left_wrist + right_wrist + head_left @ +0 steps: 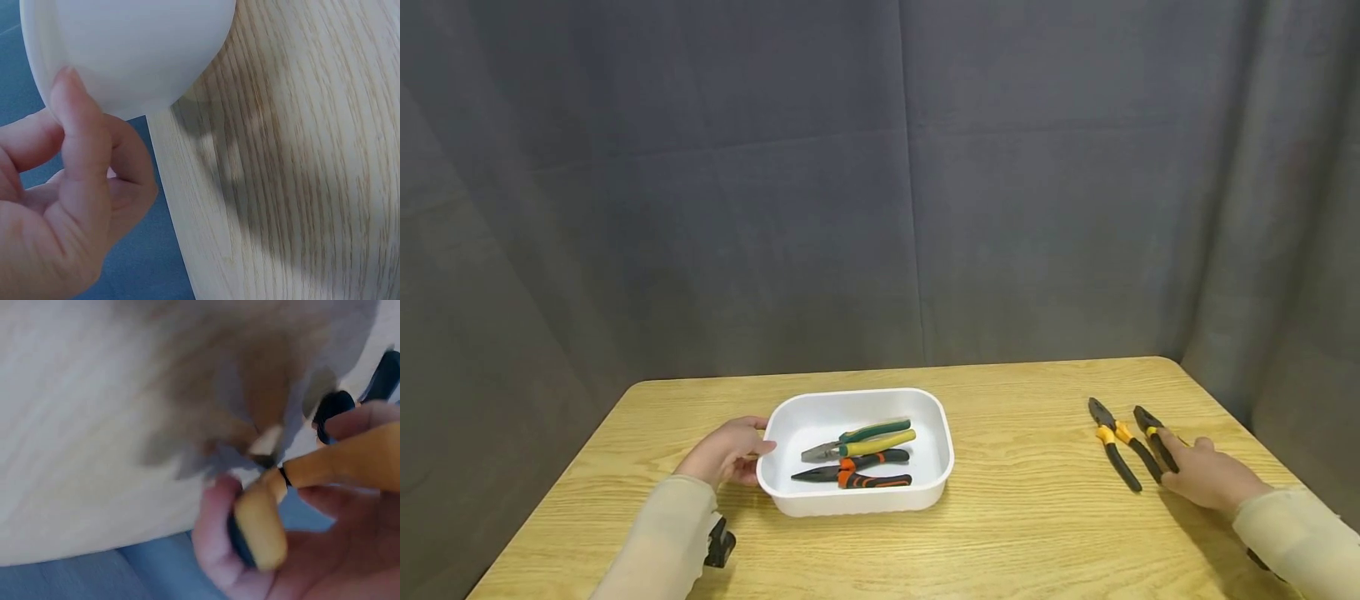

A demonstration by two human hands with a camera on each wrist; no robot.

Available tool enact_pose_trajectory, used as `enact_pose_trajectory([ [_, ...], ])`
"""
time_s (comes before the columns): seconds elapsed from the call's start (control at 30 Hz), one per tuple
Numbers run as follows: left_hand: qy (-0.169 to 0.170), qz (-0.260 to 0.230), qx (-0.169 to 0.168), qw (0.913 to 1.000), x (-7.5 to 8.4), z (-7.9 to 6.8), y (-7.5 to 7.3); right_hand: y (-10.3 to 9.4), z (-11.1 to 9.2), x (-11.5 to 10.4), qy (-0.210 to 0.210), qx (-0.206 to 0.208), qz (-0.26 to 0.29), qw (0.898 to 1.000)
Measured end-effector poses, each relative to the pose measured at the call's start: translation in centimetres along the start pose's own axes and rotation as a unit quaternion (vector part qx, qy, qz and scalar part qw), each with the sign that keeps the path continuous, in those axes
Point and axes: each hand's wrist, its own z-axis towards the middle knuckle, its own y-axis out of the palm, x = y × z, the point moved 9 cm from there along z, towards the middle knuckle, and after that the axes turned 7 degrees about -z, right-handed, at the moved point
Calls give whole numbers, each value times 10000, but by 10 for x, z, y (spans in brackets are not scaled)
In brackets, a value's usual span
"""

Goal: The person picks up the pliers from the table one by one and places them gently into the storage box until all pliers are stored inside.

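Observation:
A white plastic tray (857, 503) stands on the table, its left end pinched by my left hand (732, 450). In the left wrist view the thumb (78, 106) lies over the rim of the tray (156, 50), the other fingers curled at its outer side. Inside lie green-and-yellow pliers (880, 445) and long-nose pliers (876, 481) with black-and-orange handles. Far to the right, my right hand (1213, 477) grips dark-jawed pliers (1148, 421); their yellow-and-black handles (259, 528) show between its fingers, partly hidden. Left of that hand lie other pliers (1122, 446) with yellow-and-black handles.
The wooden table (1022, 517) has rounded far corners, and its right edge runs close beside my right hand. A grey curtain (880, 208) hangs behind the table and along both sides. Bare wood lies between the tray and the pliers at right.

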Motion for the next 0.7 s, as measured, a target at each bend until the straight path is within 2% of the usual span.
enact_pose_trajectory([
  [0.13,24,-78,-61,9999,0,0,1,-3,-2,4,111,348,70,9993],
  [0.33,-21,-149,-89,9998,-2,0,2,-6,-8,7,235,601,327,9974],
  [0.7,-12,-215,-94,9997,-2,0,1,-28,-20,-4,296,1429,286,9889],
])
